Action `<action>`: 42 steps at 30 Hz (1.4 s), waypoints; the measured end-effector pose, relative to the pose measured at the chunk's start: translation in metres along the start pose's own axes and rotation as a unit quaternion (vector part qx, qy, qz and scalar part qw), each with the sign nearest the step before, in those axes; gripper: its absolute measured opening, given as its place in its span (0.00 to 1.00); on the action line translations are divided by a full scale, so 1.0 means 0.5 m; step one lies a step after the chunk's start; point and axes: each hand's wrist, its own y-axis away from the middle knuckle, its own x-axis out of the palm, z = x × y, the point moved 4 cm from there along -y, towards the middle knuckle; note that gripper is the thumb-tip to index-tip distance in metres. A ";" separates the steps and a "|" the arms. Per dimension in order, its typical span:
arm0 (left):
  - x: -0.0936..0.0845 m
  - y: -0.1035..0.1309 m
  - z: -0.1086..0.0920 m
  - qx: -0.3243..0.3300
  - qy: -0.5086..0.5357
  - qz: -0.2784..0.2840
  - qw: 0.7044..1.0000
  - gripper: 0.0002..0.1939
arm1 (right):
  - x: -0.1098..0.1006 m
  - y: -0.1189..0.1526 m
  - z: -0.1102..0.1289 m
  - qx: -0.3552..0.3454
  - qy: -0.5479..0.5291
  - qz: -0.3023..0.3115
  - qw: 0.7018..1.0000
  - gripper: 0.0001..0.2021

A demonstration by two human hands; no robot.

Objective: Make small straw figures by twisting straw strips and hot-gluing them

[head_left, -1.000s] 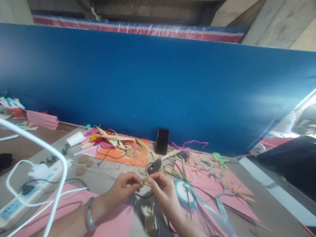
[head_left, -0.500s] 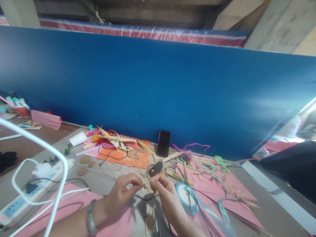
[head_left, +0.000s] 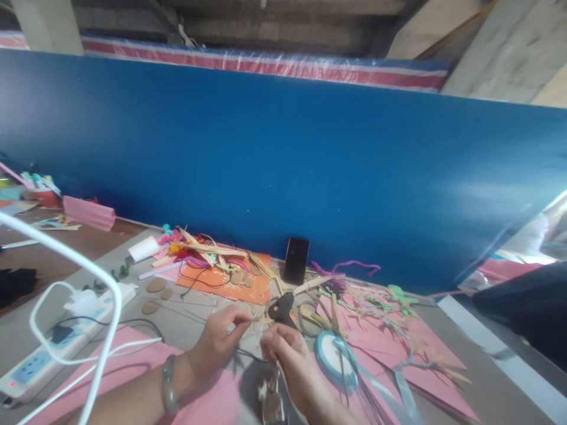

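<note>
My left hand (head_left: pixel 221 336), with a bangle (head_left: pixel 169 383) on its wrist, pinches a thin straw-coloured strip (head_left: pixel 261 320) between thumb and forefinger. Just right of it, my right hand (head_left: pixel 290 360) has its fingers closed together; whatever lies between them is too small to make out. Behind the fingertips rests a black glue gun (head_left: pixel 282 308) with orange parts. Below my right hand, partly covered by it, is a small brown and whitish craft piece (head_left: pixel 272 401). A blue-rimmed ribbon spool (head_left: pixel 334 360) lies to the right of that hand.
A phone (head_left: pixel 296 261) leans against the blue partition (head_left: pixel 266 147). Craft strips lie on an orange sheet (head_left: pixel 208 283), with round brown discs (head_left: pixel 156 285) nearby. Pink sheets (head_left: pixel 372 330) sit at right. A power strip (head_left: pixel 57 348) and a white cable (head_left: pixel 110 295) occupy the left.
My right hand has drawn down and slightly left, away from the strip, its fingers more curled. My left hand keeps its pinch. The view has shifted slightly.
</note>
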 end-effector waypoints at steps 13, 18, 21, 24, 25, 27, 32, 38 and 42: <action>0.006 0.007 -0.016 0.017 -0.014 0.018 1.000 0.09 | 0.025 0.010 -0.016 0.071 -0.074 -0.007 0.995 0.21; 0.011 0.008 -0.017 -0.012 0.018 0.032 0.999 0.10 | 0.026 0.010 -0.015 0.036 0.010 -0.006 0.999 0.22; 0.016 0.007 -0.014 -0.017 0.042 0.043 0.998 0.10 | 0.027 0.008 -0.010 0.003 0.058 -0.011 0.998 0.22; 0.020 0.006 -0.005 -0.020 0.048 0.045 0.998 0.09 | 0.023 0.004 -0.009 -0.021 0.091 -0.024 0.995 0.21; 0.020 0.006 -0.001 -0.022 0.046 0.042 0.998 0.09 | 0.020 0.004 -0.009 -0.028 0.103 -0.030 0.994 0.21; 0.020 0.006 0.006 -0.028 0.039 0.032 0.998 0.07 | 0.012 0.004 -0.005 -0.045 0.127 -0.046 0.990 0.20; 0.018 0.007 0.004 0.000 0.029 0.020 0.999 0.06 | -0.009 0.007 0.017 -0.092 0.142 -0.095 0.981 0.20; 0.019 0.009 0.000 0.011 0.035 0.033 0.999 0.07 | -0.015 0.006 0.020 -0.100 0.136 -0.110 0.980 0.18; 0.019 0.004 0.007 -0.023 0.056 0.024 0.998 0.06 | -0.015 0.008 0.009 -0.107 0.148 -0.100 0.978 0.14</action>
